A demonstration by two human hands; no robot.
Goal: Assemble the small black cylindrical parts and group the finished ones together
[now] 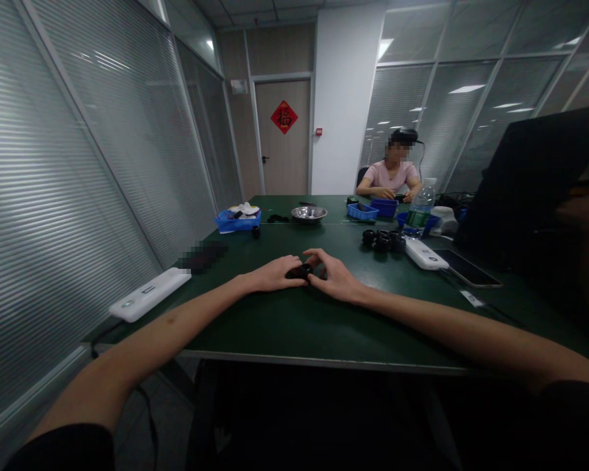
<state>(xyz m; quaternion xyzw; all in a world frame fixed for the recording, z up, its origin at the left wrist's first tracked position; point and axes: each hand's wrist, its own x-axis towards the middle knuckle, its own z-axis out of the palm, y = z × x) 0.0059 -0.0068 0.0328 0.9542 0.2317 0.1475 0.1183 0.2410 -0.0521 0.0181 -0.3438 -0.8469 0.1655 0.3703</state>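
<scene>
Black round part (306,269): sitting low over green tabletop (275,330), left hand (279,273) gripping it, right hand (334,277) curving open alongside; probably feeling light, stiff, smooth; sides likely offering best hold.

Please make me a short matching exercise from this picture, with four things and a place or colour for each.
1. black part
2. metal bowl
3. plastic bottle
4. diamond-shaped sign

A. transparent
B. red
C. between left hand and right hand
D. shiny silver

Pairs: 1-C, 2-D, 3-A, 4-B
</scene>
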